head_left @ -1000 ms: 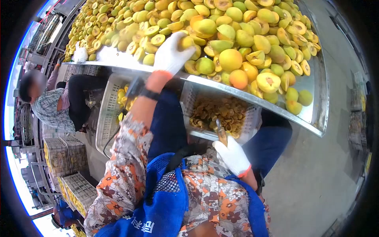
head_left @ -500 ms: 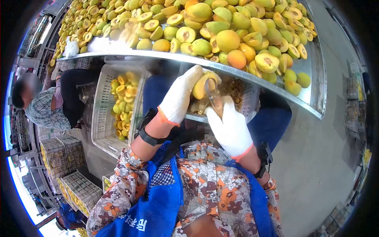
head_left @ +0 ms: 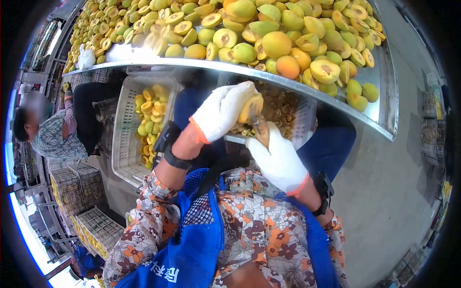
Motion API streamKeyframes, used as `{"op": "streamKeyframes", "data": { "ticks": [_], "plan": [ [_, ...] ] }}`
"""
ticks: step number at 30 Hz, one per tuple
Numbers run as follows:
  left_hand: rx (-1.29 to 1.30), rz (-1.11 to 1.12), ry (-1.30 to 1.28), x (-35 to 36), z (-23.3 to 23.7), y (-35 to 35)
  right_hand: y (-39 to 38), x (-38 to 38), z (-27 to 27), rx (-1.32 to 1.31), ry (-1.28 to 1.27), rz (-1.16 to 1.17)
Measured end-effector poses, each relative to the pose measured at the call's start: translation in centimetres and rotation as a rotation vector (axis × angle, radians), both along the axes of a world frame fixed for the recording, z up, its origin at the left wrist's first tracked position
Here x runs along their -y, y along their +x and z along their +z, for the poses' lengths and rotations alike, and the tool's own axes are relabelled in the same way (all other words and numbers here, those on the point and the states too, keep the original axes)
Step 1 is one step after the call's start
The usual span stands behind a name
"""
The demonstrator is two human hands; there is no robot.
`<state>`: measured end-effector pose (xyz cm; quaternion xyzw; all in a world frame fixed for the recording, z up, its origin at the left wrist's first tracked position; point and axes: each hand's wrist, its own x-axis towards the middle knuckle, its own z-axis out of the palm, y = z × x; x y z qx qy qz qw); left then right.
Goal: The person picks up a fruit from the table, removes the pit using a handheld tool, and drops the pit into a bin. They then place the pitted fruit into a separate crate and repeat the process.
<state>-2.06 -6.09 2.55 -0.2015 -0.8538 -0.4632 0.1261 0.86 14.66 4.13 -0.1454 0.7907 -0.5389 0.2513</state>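
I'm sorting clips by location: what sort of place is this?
Probably a fruit-processing workroom: a metal table heaped with halved fruit, crates stacked on the floor, and a co-worker seated at the same table.

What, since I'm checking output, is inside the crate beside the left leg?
Yellow and green fruit pieces lie in the crate. Anything beneath the top ones is covered, so I cannot tell.

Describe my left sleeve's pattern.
Your left sleeve has orange and brown flowers on a pale ground, clearest in the head view.
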Motion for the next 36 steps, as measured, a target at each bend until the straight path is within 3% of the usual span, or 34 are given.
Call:
{"op": "streamKeyframes", "data": {
  "ticks": [1, 3, 4, 6, 8, 10, 12, 14, 15, 19, 23, 24, 25, 32, 34, 35, 36],
  "plan": [
    [0.001, 0.000, 0.000, 0.3, -0.4, -0.2, 0.0, -0.2, -0.2, 0.088, -0.020, 0.001],
    [0.312, -0.103, 0.161, 0.8, -1.3, -1.0, -0.6, -0.6, -0.3, 0.118, -0.051, -0.002],
    [0.310, -0.102, 0.159, 0.3, -0.9, -1.2, -0.8, -0.7, -0.3, 0.152, -0.080, -0.003],
    [0.722, -0.084, 0.636, -1.9, 1.1, -1.4, -1.1, -0.3, -0.3, 0.168, -0.054, -0.060],
    [0.477, 0.107, 0.552, -4.5, 2.7, -0.2, -1.1, 0.0, -0.6, 0.186, -0.032, -0.120],
    [0.320, 0.102, 0.454, -4.7, 1.8, 0.2, -0.6, -0.2, -1.6, 0.053, -0.136, -0.075],
    [0.397, 0.153, 0.468, -4.7, 1.7, 0.3, -0.2, -0.8, -2.4, 0.004, -0.130, 0.049],
    [0.459, 0.114, 0.335, -4.3, 1.4, 0.1, -0.1, -0.9, -0.2, 0.553, -0.281, -0.081],
    [0.614, 0.049, 0.483, -4.0, 1.4, -0.1, 0.1, -1.0, 0.7, 0.763, -0.370, -0.059],
    [0.552, -0.033, 0.550, -3.6, 0.4, 0.6, 0.3, -1.5, 0.8, 0.828, -0.425, -0.033],
    [0.571, -0.054, 0.696, -3.6, -0.8, 0.7, 0.2, -2.0, 0.2, 1.166, -0.693, 0.094],
    [0.608, -0.177, 0.746, -3.2, -0.9, 0.5, 0.2, -2.0, 0.0, 1.270, -0.776, 0.115],
    [0.645, -0.300, 0.796, -2.9, -1.0, 0.4, 0.2, -2.0, -0.1, 1.272, -0.773, 0.115],
    [0.617, -0.485, 0.735, -1.7, -0.9, -1.2, -0.3, -1.8, -0.4, 1.346, -0.892, 0.210],
    [0.483, -0.390, 0.737, -1.7, -0.8, -0.7, -0.5, -1.6, -0.3, 1.327, -0.878, 0.231],
    [0.478, -0.201, 0.733, -2.1, 0.2, 0.1, -0.7, -1.6, -0.1, 1.258, -0.797, 0.255],
    [0.176, 0.055, 0.596, -1.5, -1.6, -0.1, -0.9, -1.6, 0.0, 1.187, -0.718, 0.278]
  ]
}}
